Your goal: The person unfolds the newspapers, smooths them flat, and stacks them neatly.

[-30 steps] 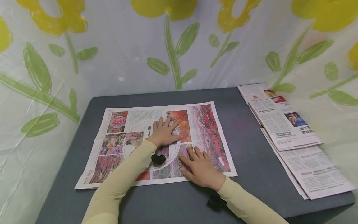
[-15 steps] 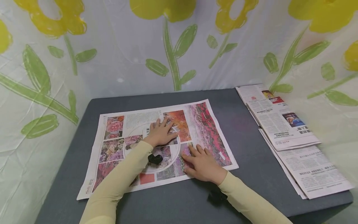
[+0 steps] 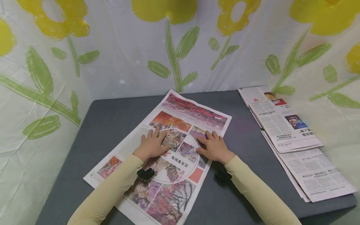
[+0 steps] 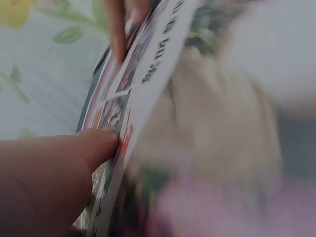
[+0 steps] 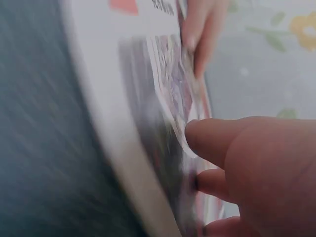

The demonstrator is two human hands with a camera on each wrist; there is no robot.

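Newspaper (image 3: 174, 156): there it lies, flat and slanting across the middle of the table (image 3: 123, 112), a far corner up by the back edge, the near end running out of the head view.
Print: flower photos in blocks, a ringed picture in the middle, a red flower band at the far end.
Left hand (image 3: 152, 145): down on the left part of the page, fingers spread and straight, thumb touching the paper, nothing gripped.
Right hand (image 3: 216, 148): across from it at the page's right edge, fingers extended over the print, back of the hand reaching past the margin, no pinch on the paper.
Sleeves (image 3: 107, 190): cream, long, a small black device (image 3: 145, 173) under each wrist.
Paper stacks (image 3: 287, 122): over on the table's right side, one overlapping the other, well apart from both hands.
Curtain (image 3: 121, 47): pale, yellow flowers and green stems, behind it all.
Wrist views: blurred paper, close up.
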